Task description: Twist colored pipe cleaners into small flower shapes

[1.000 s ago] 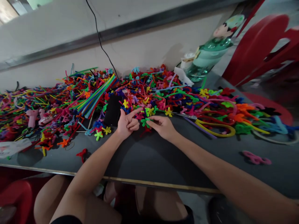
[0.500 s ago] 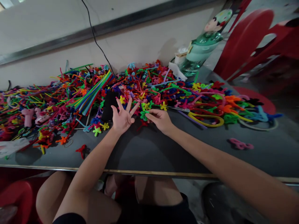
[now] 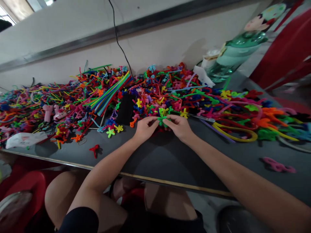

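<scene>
Between both sets of fingertips is a green pipe-cleaner flower [image 3: 161, 121], held a little above the dark table. My left hand [image 3: 145, 128] pinches its left side. My right hand [image 3: 181, 128] grips it from the right, and the fingers partly cover it. Just behind the hands lie small pipe-cleaner pieces in yellow-green, pink and red, and a black flat object [image 3: 125, 109] lies to the left. Scissors [image 3: 201, 118] with yellow handles [image 3: 243, 133] rest on the table right of my right hand.
A heap of coloured pipe cleaners [image 3: 80, 94] runs along the wall, with a bundle of straight ones [image 3: 111, 94] on top. A green bottle [image 3: 233, 56] stands at the back right. A red piece [image 3: 94, 150] and a pink piece [image 3: 279, 165] lie near the front edge.
My left hand was spread open beside the flower; now its fingers have closed on the flower together with my right hand. The view has shifted, so the scene sits differently in frame.
</scene>
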### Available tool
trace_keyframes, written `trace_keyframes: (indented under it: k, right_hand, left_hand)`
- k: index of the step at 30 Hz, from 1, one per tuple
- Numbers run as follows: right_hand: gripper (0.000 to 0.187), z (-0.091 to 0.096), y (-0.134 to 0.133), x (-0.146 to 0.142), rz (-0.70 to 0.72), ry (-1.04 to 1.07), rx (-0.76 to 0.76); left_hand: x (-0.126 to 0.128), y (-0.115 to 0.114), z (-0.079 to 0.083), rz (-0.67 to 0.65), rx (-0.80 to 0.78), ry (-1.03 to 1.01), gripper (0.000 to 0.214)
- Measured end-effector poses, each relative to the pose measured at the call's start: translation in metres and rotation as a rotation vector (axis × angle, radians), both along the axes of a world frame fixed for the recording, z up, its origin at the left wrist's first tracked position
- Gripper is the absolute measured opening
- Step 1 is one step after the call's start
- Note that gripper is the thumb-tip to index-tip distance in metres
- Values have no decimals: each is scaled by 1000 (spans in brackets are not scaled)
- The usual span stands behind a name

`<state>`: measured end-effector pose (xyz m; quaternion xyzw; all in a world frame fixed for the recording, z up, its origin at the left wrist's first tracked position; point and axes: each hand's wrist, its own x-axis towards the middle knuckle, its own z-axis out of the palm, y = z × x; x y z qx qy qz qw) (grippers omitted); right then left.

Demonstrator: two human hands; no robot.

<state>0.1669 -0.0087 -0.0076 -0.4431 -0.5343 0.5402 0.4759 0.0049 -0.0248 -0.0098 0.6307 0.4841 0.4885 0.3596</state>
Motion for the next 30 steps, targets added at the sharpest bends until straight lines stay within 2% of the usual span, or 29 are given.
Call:
trace_keyframes:
  k: [5, 9, 14, 17, 21, 25, 30]
  right_hand:
    - [37, 5, 2, 3, 107, -19, -4]
    - [39, 8, 5, 5, 163, -5, -1]
    - [38, 7, 8, 7, 210, -49, 29]
    - [32, 5, 8, 8, 248, -190, 93]
    - [22, 3, 8, 9, 183, -343, 216]
    - [24, 4, 7, 8, 172, -280, 158]
    - [28, 4, 5, 5, 121, -206, 127]
  left_hand:
    - [-3, 4, 5, -163, -85, -216, 34]
    - [-10, 12, 5, -248, -194, -267, 45]
    - [-12, 16, 4, -263, -233, -243, 46]
    - [-10, 16, 6, -265, -211, -218, 43]
    - [-8, 18, 11, -297, -223, -132, 40]
    - [-10, 19, 14, -301, -170, -107, 37]
    - [-11, 18, 8, -244, -149, -122, 37]
